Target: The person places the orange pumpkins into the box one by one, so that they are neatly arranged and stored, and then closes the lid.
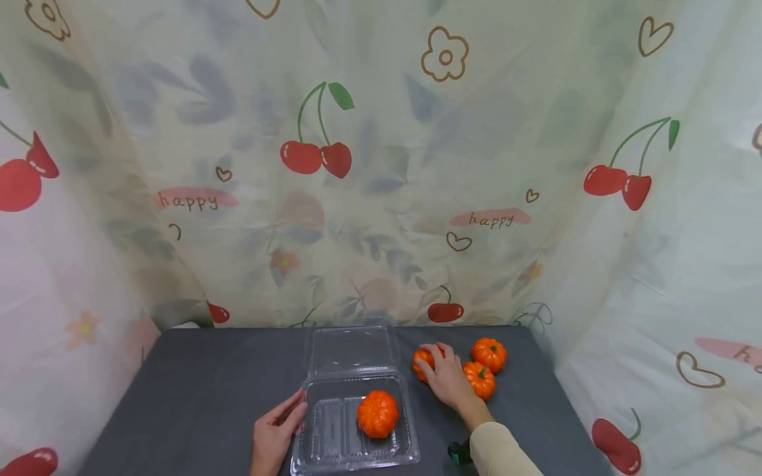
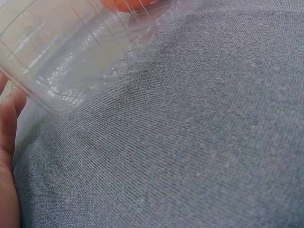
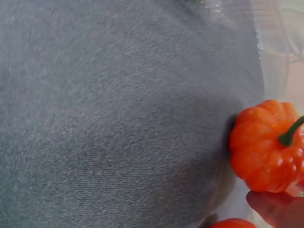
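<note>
Orange pumpkin [image 3: 266, 148] seems gripped by the right hand [image 1: 446, 378]; curtain [image 1: 387, 119] reads "happy".

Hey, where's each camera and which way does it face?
Head: on the head, facing forward and down at a clear container; left hand, right hand, one sleeve show.
Left wrist: worn there, facing table and container; left hand at edge.
Right wrist: worn there, facing table and pumpkin; right hand at corner.
Head and left wrist both show the container.
</note>
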A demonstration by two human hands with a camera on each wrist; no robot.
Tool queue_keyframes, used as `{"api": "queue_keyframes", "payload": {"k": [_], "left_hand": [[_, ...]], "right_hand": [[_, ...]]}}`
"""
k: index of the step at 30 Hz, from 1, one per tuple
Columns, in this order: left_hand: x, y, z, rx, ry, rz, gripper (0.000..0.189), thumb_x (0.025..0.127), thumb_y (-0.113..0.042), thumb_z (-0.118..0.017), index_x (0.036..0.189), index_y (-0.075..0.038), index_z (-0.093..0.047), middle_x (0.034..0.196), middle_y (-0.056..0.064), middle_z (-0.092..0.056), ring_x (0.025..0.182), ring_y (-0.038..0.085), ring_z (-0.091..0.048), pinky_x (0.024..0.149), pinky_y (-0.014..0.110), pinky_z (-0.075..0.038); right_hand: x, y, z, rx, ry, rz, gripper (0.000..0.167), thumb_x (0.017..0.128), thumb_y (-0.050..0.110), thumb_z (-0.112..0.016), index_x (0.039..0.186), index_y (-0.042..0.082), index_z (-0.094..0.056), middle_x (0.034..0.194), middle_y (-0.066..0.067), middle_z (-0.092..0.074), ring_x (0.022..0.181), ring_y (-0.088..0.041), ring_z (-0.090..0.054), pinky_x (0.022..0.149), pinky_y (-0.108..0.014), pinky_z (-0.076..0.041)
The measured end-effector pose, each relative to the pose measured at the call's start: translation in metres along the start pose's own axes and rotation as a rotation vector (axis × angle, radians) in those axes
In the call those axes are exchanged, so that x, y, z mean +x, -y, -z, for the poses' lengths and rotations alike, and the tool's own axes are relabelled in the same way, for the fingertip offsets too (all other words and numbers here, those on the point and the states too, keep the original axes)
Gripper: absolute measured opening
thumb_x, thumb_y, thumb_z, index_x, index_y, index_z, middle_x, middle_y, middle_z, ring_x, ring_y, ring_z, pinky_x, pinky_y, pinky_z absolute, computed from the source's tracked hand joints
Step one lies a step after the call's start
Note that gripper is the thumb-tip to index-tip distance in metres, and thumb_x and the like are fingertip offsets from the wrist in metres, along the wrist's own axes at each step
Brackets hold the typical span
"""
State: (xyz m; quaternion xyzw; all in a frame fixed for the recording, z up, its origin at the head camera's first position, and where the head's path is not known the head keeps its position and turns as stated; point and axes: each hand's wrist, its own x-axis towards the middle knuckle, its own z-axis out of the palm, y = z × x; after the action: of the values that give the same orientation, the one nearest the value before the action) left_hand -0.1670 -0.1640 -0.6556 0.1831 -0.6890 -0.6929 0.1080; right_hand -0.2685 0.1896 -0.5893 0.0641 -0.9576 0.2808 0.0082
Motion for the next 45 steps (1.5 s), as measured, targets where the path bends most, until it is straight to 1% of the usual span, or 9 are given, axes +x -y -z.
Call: {"api": "queue_keyframes", "payload": {"k": [4,8,17,25,29,33,38,42,45], "left_hand": [[0.001,0.001,-0.001,-0.003,-0.002,-0.016,0.037,0.085,-0.019,-0.084,0.119,-0.008,-0.076,0.107,-0.002,-0.080,0.072,0.005,-0.071,0.056,0.024,-0.057],[0.002,0.001,-0.001,-0.009,-0.004,-0.020,0.037,0.085,-0.019,-0.084,0.119,-0.007,-0.076,0.109,0.002,-0.079,0.074,0.004,-0.071,0.055,0.024,-0.056],[0.001,0.001,-0.001,-0.010,-0.001,-0.011,0.038,0.085,-0.021,-0.085,0.119,-0.008,-0.077,0.111,0.004,-0.079,0.068,0.006,-0.069,0.055,0.024,-0.055],[0.001,0.004,-0.002,-0.042,0.008,-0.029,0.034,0.086,-0.015,-0.083,0.119,-0.006,-0.076,0.101,-0.009,-0.080,0.061,0.008,-0.066,0.053,0.024,-0.054],[0.001,0.002,-0.001,-0.030,0.007,-0.019,0.037,0.085,-0.018,-0.084,0.119,-0.007,-0.076,0.104,-0.003,-0.080,0.063,0.008,-0.067,0.054,0.025,-0.056],[0.000,-0.002,-0.001,-0.010,0.006,0.002,0.040,0.084,-0.022,-0.085,0.121,-0.009,-0.076,0.110,0.004,-0.080,0.067,0.008,-0.069,0.057,0.025,-0.057],[-0.001,-0.004,-0.001,-0.010,0.013,0.018,0.040,0.085,-0.023,-0.085,0.121,-0.009,-0.076,0.108,0.001,-0.080,0.067,0.008,-0.068,0.057,0.025,-0.057],[0.000,-0.003,0.000,-0.012,0.007,0.004,0.040,0.085,-0.022,-0.085,0.121,-0.009,-0.076,0.108,0.001,-0.080,0.067,0.007,-0.069,0.057,0.025,-0.057],[0.001,-0.001,-0.001,0.005,0.000,0.006,0.039,0.085,-0.022,-0.085,0.120,-0.009,-0.076,0.109,0.003,-0.080,0.068,0.007,-0.069,0.057,0.025,-0.057]], "right_hand": [[0.000,0.000,-0.001,-0.008,-0.017,0.017,0.030,0.105,0.035,-0.056,0.134,0.026,-0.059,0.143,-0.020,-0.047,0.126,-0.045,-0.050,0.106,-0.063,-0.044],[0.000,-0.003,-0.002,-0.041,-0.044,0.054,0.028,0.103,0.026,-0.061,0.131,0.027,-0.060,0.134,-0.017,-0.050,0.117,-0.041,-0.053,0.101,-0.061,-0.047],[-0.002,0.002,0.012,-0.043,-0.075,0.067,0.029,0.101,0.029,-0.064,0.130,0.029,-0.061,0.133,-0.014,-0.050,0.116,-0.037,-0.051,0.100,-0.056,-0.048],[-0.005,0.011,0.028,-0.058,-0.154,0.141,0.031,0.100,0.027,-0.065,0.131,0.028,-0.061,0.131,-0.015,-0.051,0.113,-0.037,-0.052,0.095,-0.054,-0.050],[-0.006,0.018,0.036,-0.057,-0.161,0.174,0.034,0.102,0.029,-0.063,0.136,0.029,-0.059,0.133,-0.013,-0.050,0.115,-0.037,-0.052,0.097,-0.052,-0.050],[-0.006,0.027,0.043,-0.055,-0.200,0.230,0.035,0.102,0.031,-0.063,0.137,0.028,-0.058,0.133,-0.012,-0.051,0.115,-0.036,-0.052,0.096,-0.050,-0.051],[-0.006,0.042,0.051,-0.043,-0.255,0.306,0.042,0.100,0.028,-0.066,0.140,0.021,-0.058,0.134,-0.014,-0.052,0.119,-0.038,-0.053,0.097,-0.052,-0.053],[-0.006,0.056,0.056,-0.006,-0.257,0.338,0.049,0.100,0.030,-0.066,0.146,0.019,-0.054,0.136,-0.014,-0.051,0.126,-0.037,-0.051,0.099,-0.051,-0.053],[-0.007,0.065,0.059,0.019,-0.257,0.360,0.052,0.100,0.030,-0.065,0.148,0.017,-0.052,0.137,-0.013,-0.050,0.124,-0.034,-0.052,0.098,-0.049,-0.053]]}}
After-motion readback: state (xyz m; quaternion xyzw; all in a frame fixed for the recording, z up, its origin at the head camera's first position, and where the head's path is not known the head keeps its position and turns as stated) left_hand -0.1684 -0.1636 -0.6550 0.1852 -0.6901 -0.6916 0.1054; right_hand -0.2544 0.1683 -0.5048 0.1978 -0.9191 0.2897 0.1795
